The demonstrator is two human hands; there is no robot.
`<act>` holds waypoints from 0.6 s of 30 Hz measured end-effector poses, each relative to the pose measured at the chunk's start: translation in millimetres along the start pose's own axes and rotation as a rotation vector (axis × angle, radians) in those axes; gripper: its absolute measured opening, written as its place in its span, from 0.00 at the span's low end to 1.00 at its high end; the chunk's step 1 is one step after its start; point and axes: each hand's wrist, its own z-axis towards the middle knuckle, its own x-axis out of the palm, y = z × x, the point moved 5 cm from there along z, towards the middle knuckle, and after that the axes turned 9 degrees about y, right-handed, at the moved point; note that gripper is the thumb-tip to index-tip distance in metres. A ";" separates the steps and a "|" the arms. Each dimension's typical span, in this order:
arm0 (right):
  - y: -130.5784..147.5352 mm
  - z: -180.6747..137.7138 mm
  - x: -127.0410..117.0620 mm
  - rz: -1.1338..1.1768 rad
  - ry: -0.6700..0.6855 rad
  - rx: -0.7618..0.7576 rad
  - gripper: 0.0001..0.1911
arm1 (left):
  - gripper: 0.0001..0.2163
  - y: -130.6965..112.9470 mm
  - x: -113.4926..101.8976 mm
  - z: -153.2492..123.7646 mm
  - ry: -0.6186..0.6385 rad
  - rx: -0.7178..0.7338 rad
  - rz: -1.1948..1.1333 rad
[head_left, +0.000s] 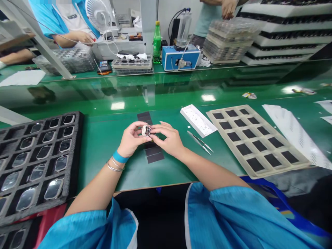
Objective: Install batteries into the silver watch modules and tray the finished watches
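Between both hands, above the green bench, is a small light-coloured watch case (146, 130) with its inner parts showing. My left hand (130, 139) grips it from the left, thumb below and fingers behind. From the right, my right hand (168, 138) has its thumb and fingers closed on the case's edge; the fingertips partly hide it. Beneath the hands lies a strip of black squares (155, 154), partly covered by them. Right of my right hand are tweezers (200, 142) and a white shallow box (198, 120) with small bits in it.
A black foam tray (75, 166) holding several watch cases stands at left. To the right lies a beige tray (249, 162) with black squares in its pockets. Across the bench are a blue machine (181, 58), a green bottle (157, 43), stacked trays (228, 39) and two people.
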 end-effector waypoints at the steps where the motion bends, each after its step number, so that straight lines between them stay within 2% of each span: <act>1: 0.9 -0.4 0.2 -0.009 -0.005 -0.009 0.04 | 0.25 -0.8 0.6 -0.6 -0.010 0.011 0.010; 5: 2.4 -1.1 1.1 -0.008 -0.010 -0.017 0.06 | 0.25 -2.5 3.4 -4.2 -0.057 0.019 0.037; 10: -2.5 -2.1 3.4 0.028 -0.001 0.060 0.05 | 0.25 -2.7 5.4 -7.2 -0.101 0.015 0.072; 18: -9.4 -0.6 4.5 0.221 0.009 0.124 0.05 | 0.24 -7.5 6.6 -7.9 -0.102 0.059 0.127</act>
